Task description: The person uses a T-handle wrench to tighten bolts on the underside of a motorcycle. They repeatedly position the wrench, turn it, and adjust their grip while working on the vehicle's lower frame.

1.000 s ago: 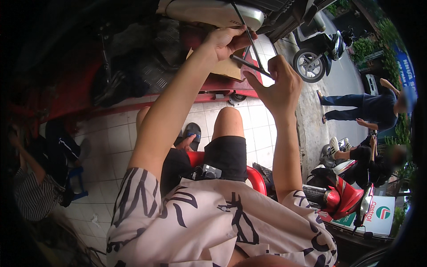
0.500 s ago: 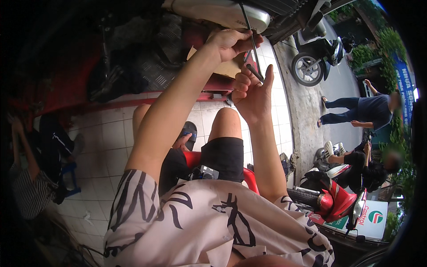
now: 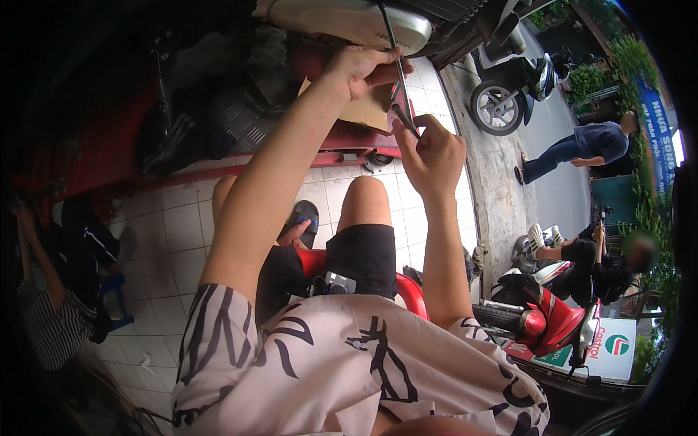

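My left hand [image 3: 361, 73], at the upper middle, is closed around a long dark metal rod [image 3: 389, 33], which reaches up to a motorcycle's pale side cover [image 3: 334, 18]; whether it touches the cover I cannot tell. Lower, my right hand [image 3: 435, 161] has curled fingers on the short crossbar [image 3: 404, 120] at the rod's lower end, like a T-handle wrench. A piece of brown cardboard [image 3: 360, 112] lies behind my hands on the red metal platform [image 3: 338, 155].
A co-worker [image 3: 62, 305] sits at left by a blue stool [image 3: 118, 298]. At right are a standing person [image 3: 596, 145], a seated person [image 3: 611, 280], a parked scooter [image 3: 494, 102] and a red motorbike [image 3: 556, 327]. My knees are below my hands, over white tiles.
My right hand has shifted on the crossbar, loosening its fingers and curling them again, while the crossbar has turned steeper. The standing person at right has moved slightly upward in view.
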